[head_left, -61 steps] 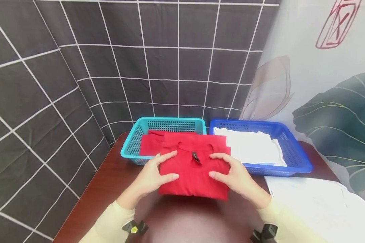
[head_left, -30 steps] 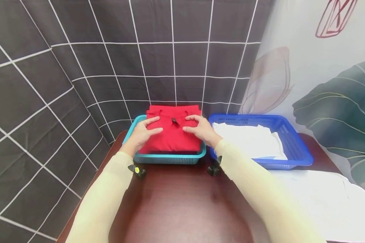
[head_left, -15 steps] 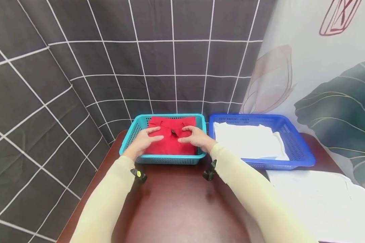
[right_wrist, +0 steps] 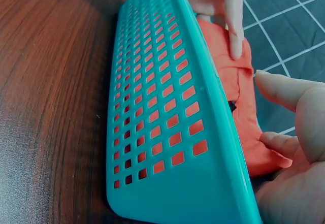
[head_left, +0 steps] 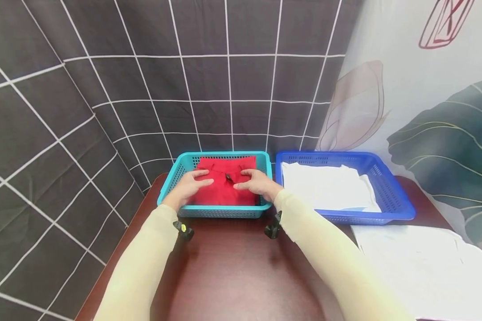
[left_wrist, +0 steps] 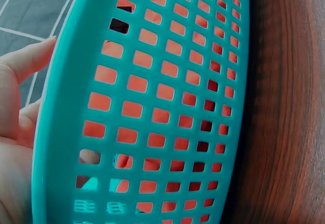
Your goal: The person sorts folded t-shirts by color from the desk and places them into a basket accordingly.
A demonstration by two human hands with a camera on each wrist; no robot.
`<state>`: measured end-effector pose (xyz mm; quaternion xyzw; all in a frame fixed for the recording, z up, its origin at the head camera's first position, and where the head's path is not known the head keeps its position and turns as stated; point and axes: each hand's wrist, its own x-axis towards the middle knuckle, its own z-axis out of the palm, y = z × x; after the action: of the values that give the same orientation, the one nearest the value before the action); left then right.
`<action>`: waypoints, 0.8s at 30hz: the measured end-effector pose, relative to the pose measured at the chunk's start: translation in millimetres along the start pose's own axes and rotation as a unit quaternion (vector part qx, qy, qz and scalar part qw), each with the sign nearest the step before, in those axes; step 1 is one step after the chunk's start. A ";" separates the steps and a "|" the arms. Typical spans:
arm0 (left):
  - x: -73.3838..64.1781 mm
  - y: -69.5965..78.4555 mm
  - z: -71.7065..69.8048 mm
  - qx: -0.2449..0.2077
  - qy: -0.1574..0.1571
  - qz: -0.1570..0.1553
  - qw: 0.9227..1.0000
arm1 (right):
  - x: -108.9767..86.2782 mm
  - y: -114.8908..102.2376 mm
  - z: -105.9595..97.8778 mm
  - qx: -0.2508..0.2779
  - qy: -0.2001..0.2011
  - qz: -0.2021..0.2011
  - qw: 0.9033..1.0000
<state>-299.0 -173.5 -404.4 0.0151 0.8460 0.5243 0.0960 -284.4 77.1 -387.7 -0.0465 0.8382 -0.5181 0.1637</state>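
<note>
A folded red shirt with a small black neck tag lies inside the turquoise basket, its collar toward the far side. My left hand grips the shirt's left side, thumb and forefinger showing over the top. On the right side my right hand holds the other edge. In the right wrist view, some fingers of the right hand lie against the red cloth and the thumb is raised above it. The basket wall hides most of the left hand's fingers in the left wrist view.
To the right stands a blue basket with folded white cloth in it. White fabric lies spread at the right of the brown table. A dark curtain with white grid lines hangs behind and at left.
Both hands have carried the folded red shirt from in front of the turquoise basket to over it, then lowered it inside. In the last half second it has sunk only slightly.
</note>
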 end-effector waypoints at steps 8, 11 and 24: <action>-6.6 4.9 -5.0 0.147 0.020 0.021 0.989 | -2.0 -0.8 6.1 -0.074 0.034 -0.017 0.997; -14.3 11.0 -5.3 0.230 0.032 0.048 0.971 | -8.1 -1.0 6.3 -0.141 0.049 -0.052 0.987; -78.5 23.5 26.3 0.398 0.063 0.207 0.892 | -114.3 27.5 -46.9 -0.295 0.113 -0.257 0.913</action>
<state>-219.1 -149.5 -383.3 0.1936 0.9657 0.1519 -0.0825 -189.3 158.0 -366.9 -0.2474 0.9248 -0.2737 -0.0924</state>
